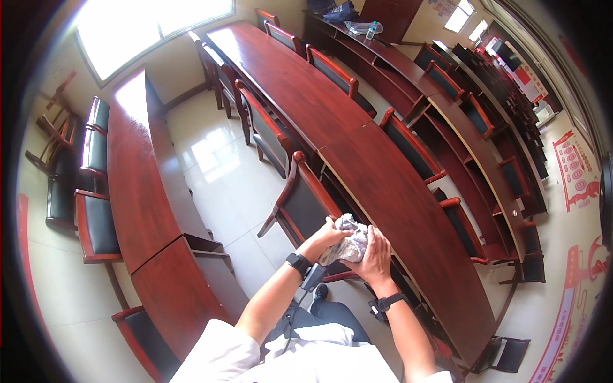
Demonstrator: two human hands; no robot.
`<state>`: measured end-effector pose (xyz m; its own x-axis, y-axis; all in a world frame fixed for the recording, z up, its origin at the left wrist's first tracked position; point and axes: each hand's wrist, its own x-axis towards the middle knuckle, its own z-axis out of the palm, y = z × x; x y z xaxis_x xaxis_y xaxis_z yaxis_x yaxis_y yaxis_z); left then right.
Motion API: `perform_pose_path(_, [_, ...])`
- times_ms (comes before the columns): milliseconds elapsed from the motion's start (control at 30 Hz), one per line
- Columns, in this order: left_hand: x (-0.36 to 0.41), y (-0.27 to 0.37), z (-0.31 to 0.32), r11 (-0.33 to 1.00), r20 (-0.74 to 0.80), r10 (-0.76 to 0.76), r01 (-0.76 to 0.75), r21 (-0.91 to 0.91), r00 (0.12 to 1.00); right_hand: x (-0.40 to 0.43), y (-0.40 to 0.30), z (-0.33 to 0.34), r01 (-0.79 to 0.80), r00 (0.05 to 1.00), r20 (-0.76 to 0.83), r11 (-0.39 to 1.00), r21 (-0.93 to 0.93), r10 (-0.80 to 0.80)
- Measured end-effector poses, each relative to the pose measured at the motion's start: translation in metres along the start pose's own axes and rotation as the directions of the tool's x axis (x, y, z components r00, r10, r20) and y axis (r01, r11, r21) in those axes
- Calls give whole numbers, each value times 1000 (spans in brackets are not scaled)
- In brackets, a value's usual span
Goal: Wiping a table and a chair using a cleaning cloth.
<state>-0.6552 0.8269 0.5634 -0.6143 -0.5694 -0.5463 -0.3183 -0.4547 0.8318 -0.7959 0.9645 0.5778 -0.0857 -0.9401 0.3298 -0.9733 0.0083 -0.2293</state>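
Observation:
A crumpled light-coloured cloth [348, 245] with bluish markings is bunched between my two hands. My left hand [330, 238] grips it from the left, with the thumb lying across it. On the other side, my right hand [375, 254] has its fingers curled over the cloth's right edge. Both hands are held in front of a wooden chair [306, 206] with a dark padded back, close to the edge of a long reddish-brown table [397, 206]. Black straps with small devices circle both wrists.
Another long table [143, 177] runs along the left, with padded chairs [98, 234] beyond it. Shelved desks [459, 139] stand in rows to the right. A plastic water bottle [371, 30] and bags [341, 12] rest on a far desk. Glossy white tiles [215, 158] cover the aisle floor.

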Motion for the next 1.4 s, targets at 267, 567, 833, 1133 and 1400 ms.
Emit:
perform_pose_path(267, [10, -48, -5, 910, -128, 201, -233, -341, 971, 7, 31, 7, -54, 992, 96, 971, -231, 78])
perform_pose_path(567, [44, -108, -40, 656, -597, 0, -451, -605, 802, 12, 32, 7, -105, 961, 237, 981, -163, 142])
perform_pose_path(833, [96, -36, -73, 417, -593, 112, -579, -700, 797, 7, 24, 9, -99, 961, 241, 982, -161, 136])
perform_pose_path(1133, [148, -34, -50, 660, -774, 139, -640, -393, 618, 10, 25, 5, 42, 966, 257, 985, -170, 3])
perform_pose_path(1400, [132, -71, 53, 742, -594, 86, -449, -498, 800, 16, 56, -3, 5, 972, 235, 1000, -18, 0])
